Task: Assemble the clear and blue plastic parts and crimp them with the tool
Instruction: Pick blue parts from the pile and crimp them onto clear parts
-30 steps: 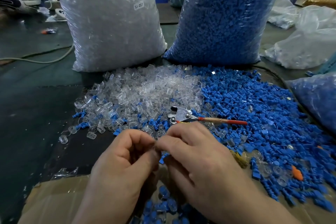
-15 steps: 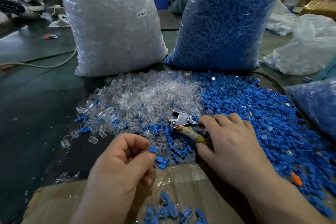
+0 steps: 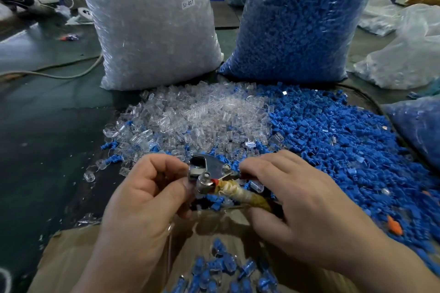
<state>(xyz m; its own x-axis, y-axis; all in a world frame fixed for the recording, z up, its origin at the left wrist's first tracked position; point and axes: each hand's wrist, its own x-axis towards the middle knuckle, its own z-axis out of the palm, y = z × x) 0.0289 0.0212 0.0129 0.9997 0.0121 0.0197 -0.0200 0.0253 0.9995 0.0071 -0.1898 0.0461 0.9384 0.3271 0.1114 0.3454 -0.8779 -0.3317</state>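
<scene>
We look down on two bare hands at work over a dark surface. The right hand has its fingers wrapped round the tape-bound handle of the metal crimping tool, which it holds at the near edge of the heaps. The left hand is curled against the tool's metal head, thumb touching it; we cannot tell whether it pinches a part there. Behind the hands, a heap of clear parts lies on the left, touching a wider heap of blue parts on the right. Two tall plastic bags stand behind the heaps: the clear bag and the blue bag. Below the hands, a cardboard box holds blue-and-clear pieces.
</scene>
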